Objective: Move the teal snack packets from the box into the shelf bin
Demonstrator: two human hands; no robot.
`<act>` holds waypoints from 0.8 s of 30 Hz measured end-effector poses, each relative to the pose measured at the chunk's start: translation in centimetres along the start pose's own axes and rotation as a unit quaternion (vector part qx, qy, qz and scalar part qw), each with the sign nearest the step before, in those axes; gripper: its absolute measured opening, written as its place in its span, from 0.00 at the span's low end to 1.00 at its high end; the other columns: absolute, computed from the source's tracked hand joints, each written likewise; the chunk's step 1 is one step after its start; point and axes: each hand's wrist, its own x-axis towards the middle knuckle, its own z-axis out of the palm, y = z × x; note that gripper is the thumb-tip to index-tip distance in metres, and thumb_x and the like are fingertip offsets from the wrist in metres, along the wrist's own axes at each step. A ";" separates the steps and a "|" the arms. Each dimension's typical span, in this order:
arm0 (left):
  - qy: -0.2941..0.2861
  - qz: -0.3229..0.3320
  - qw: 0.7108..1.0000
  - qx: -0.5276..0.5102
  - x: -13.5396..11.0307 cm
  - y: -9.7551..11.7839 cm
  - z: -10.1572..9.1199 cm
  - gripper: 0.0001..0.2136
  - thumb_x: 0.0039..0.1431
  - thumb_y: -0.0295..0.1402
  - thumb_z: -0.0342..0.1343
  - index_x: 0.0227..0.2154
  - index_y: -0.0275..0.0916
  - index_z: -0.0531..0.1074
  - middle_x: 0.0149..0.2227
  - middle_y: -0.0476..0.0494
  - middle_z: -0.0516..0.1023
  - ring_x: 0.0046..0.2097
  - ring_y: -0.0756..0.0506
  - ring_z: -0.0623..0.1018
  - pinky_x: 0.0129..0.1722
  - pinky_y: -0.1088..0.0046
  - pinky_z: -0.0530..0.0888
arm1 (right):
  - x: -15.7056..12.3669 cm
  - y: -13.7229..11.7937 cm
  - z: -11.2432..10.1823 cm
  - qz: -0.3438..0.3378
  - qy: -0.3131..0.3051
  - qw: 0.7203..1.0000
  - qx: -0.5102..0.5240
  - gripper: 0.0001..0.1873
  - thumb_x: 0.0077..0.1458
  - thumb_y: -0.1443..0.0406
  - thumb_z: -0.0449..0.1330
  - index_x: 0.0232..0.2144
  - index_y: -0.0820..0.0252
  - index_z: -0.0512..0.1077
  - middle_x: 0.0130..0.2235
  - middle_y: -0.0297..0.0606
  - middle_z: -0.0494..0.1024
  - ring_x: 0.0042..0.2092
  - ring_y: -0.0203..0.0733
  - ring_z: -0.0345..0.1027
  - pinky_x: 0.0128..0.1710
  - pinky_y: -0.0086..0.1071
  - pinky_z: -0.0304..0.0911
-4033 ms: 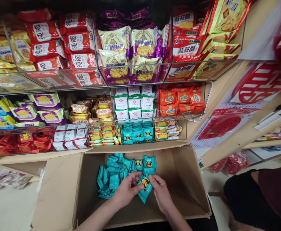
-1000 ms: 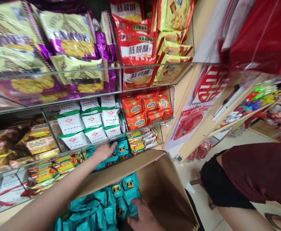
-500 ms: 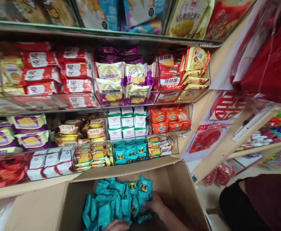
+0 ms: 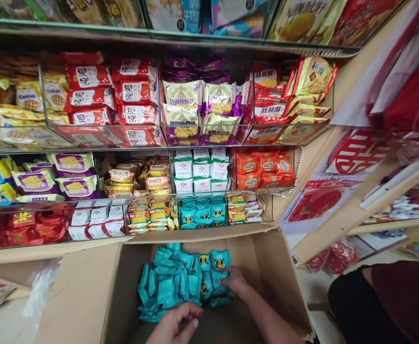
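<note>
Teal snack packets (image 4: pixel 166 286) with black-and-yellow emblems lie heaped inside a cardboard box (image 4: pixel 277 282). My right hand (image 4: pixel 237 282) reaches in from the right, its fingers closed on the edge of a teal packet (image 4: pixel 218 279) at the heap's right side. The fingertips are partly hidden behind that packet. At the near side of the heap is my left hand (image 4: pixel 178 322), its fingers bent and the thumb apart, with nothing seen in it. Similar teal packets (image 4: pixel 202 212) stand in a shelf compartment just behind the box.
Clear-fronted shelves of wrapped snacks rise behind the box, including white packets (image 4: pixel 201 170) and orange-red packets (image 4: pixel 264 169). The box's flap (image 4: pixel 73 291) spreads left. Red packaged decorations (image 4: pixel 311 203) hang at right. A person in dark clothes (image 4: pixel 384 301) is at lower right.
The view has shifted, so shelves and box appear higher and further right. My left hand has come further into view, fingers apart. My right hand remains at the heap's right side.
</note>
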 end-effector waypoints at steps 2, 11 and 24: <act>0.017 -0.019 0.999 -0.024 0.1 0.4 -0.2 0.12 0.52 0.41 0.48 0.35 0.41 0.69 0.36 0.46 0.74 0.37 0.48 0.71 0.40 0.75 0.68 | -0.5 -0.6 -0.9 0.000 -0.001 1.000 0.009 0.13 0.23 0.70 0.65 0.17 0.60 0.64 0.16 0.26 0.66 0.22 0.36 0.62 0.23 0.28 0.56; 0.059 -0.129 0.970 -0.199 5.0 4.5 0.8 0.17 0.51 0.49 0.45 0.30 0.40 0.67 0.24 0.47 0.71 0.25 0.48 0.71 0.19 0.77 0.63 | -8.1 -4.4 -0.4 -0.044 -0.122 0.974 0.187 0.19 0.38 0.55 0.63 0.24 0.59 0.59 0.21 0.27 0.66 0.23 0.31 0.60 0.23 0.26 0.57; 0.072 -0.114 0.844 -0.520 4.7 6.8 1.1 0.15 0.51 0.41 0.50 0.41 0.41 0.66 0.45 0.44 0.68 0.38 0.48 0.71 0.35 0.73 0.69 | -11.6 -6.5 -0.3 -0.360 0.072 0.930 0.018 0.04 0.45 0.65 0.59 0.27 0.55 0.73 0.43 0.39 0.71 0.47 0.45 0.60 0.45 0.38 0.58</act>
